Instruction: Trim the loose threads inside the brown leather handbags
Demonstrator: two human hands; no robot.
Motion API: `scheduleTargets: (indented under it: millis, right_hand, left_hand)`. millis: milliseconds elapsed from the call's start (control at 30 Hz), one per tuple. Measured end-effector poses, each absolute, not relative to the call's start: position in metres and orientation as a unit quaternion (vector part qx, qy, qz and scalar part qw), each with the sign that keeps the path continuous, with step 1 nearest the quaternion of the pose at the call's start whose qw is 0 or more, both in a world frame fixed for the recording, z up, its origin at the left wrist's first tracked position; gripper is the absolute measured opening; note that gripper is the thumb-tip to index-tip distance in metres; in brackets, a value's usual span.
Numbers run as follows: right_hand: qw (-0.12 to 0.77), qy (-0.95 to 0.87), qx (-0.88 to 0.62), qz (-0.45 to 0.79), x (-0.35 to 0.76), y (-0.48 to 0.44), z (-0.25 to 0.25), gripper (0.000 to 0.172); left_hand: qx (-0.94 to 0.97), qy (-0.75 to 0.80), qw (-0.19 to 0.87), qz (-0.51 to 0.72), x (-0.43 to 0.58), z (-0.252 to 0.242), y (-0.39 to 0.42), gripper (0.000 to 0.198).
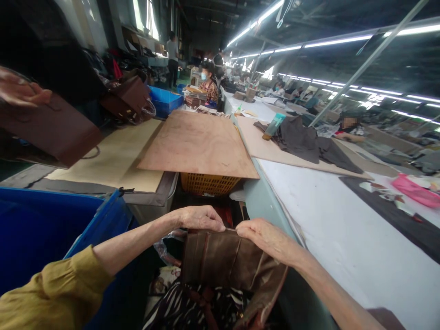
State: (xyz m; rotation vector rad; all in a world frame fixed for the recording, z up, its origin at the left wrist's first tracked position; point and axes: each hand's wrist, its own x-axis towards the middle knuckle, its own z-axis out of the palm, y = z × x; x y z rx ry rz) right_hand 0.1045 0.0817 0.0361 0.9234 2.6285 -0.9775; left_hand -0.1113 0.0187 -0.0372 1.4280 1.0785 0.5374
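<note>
A brown handbag (220, 261) stands at the bottom middle, over black-and-white patterned cloth, its lined inside facing me. My left hand (202, 217) grips the far top edge of the bag, fingers curled over it. Close beside it, my right hand (263, 233) pinches the same edge, thumb and fingers closed. Both hands nearly meet at the middle of the rim. Clear plastic wrap (165, 250) shows around a handle at the bag's left. The lower part of the bag is in shadow.
A blue bin (51, 197) is on my left, a white-topped table (319, 220) on my right. Ahead lies a brown board (199, 142) above a yellow basket (209, 183). At upper left, another person's hand (24, 89) holds a brown bag (51, 128).
</note>
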Motion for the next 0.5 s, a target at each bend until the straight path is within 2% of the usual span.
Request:
scheduleTargets:
  millis: [167,500]
  right_hand:
    - [0.139,0.873,0.331,-0.331,0.098,0.085,0.033,0.035]
    - [0.116,0.896,0.323,-0.282,0.099,0.076,0.025,0.039]
  left_hand:
    - [0.610,0.462,0.593,0.250,-0.107,-0.039,0.015,0.045]
    - [0.553,0.462,0.631,0.287,-0.098,-0.037,0.004,0.035]
